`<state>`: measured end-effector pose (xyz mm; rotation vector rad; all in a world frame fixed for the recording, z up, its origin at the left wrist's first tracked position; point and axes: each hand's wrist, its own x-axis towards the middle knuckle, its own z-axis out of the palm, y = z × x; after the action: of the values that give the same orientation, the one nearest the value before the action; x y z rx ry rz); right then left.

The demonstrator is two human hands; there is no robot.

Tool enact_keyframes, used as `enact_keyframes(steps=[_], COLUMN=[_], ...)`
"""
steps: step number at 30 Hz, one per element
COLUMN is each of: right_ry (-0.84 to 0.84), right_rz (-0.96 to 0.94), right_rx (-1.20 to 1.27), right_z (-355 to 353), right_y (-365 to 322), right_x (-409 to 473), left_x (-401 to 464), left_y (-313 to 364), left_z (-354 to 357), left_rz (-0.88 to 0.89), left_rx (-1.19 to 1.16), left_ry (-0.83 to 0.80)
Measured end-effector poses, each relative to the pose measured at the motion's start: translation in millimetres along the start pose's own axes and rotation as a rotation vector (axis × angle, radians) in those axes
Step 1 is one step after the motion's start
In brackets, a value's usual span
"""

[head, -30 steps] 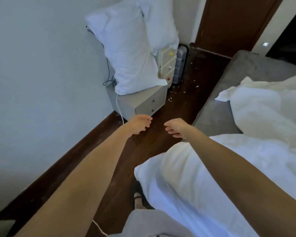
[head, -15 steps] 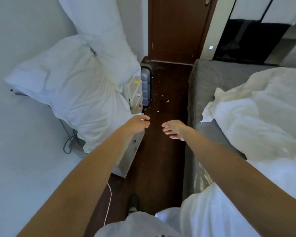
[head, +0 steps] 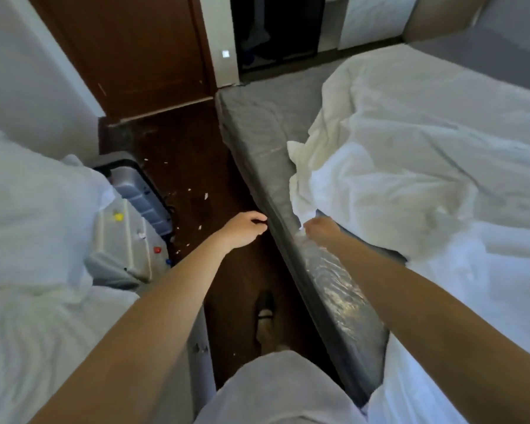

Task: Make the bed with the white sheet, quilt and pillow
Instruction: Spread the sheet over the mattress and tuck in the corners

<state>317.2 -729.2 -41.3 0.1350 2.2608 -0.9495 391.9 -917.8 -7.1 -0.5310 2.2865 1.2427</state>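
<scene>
White sheet is lying bunched on the grey mattress, right of the dark floor. I am seeing the right hand at the sheet's near corner; whether its fingers are grasping it I cannot tell. Left hand is hovering beside the mattress edge, fingers loosely curled, holding nothing. Pillows are sitting left.
</scene>
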Motion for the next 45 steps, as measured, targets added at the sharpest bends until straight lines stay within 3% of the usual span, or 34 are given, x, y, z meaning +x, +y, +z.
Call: enact_keyframes(steps=[3,12,14,17,20,24,26,29,32,34,36,37,39,41,45], right_ry=[0.027,0.061,-0.032,0.042,-0.034,0.115,0.142,0.053,0.006,0.096,0.31,0.413,0.528,0.569,0.571], right_rz=[-0.02,0.19,0.225,0.157,0.238,0.196,0.111,0.028,-0.092,-0.139,-0.179,-0.225,-0.257,-0.14,0.057], right_rx=[-0.039,-0.304,-0.491,-0.859,-0.638,0.138,0.386,0.615,0.782,0.866,0.925,0.849,0.441,0.125,0.01], right_z=[0.2,25.4,47.2,60.6,44.0,-0.8,-26.6,-56.4,-73.9,-89.2,-105.4,-113.2,-123.4,-134.7,-164.6], right_y=[12.7,17.6,27.3,22.9,-13.3,-127.7,-198.4,-305.1,-391.8,-436.2,-462.4,-468.7,-470.7,-471.4,-473.1], right_x=[60.7,271.1,302.1,341.2,372.0,398.4,401.2,399.0,399.7,401.7,413.7,423.9,448.0,472.5,533.7], left_x=[70.1,330.1,362.6,404.2,431.4,458.8,472.4,489.3,506.3,520.6,540.5,550.8,570.1,593.3,640.9], left_y=[18.1,25.8,15.3,-2.1,-5.9,27.9,61.5,111.8,159.5,189.5,219.6,236.6,268.4,298.8,347.2], left_z=[-14.7,-60.1,-65.6,-74.9,-99.6,-151.3,-180.0,-232.0,-290.8,-326.5,-356.2,-370.7,-392.5,-411.6,-451.5], left_rz=[0.05,-0.014,-0.035,-0.057,-0.069,-0.039,0.064,0.229,0.242,0.241,0.294,0.321,0.369,0.463,0.613], left_rx=[0.012,0.268,0.227,0.09,0.058,0.174,0.26,0.254,0.343,0.3,0.239,0.231,0.197,0.177,0.168], left_ry=[-0.026,-0.241,-0.25,-0.236,-0.263,-0.405,-0.433,-0.382,-0.3,-0.195,-0.113,-0.082,-0.08,-0.116,-0.176])
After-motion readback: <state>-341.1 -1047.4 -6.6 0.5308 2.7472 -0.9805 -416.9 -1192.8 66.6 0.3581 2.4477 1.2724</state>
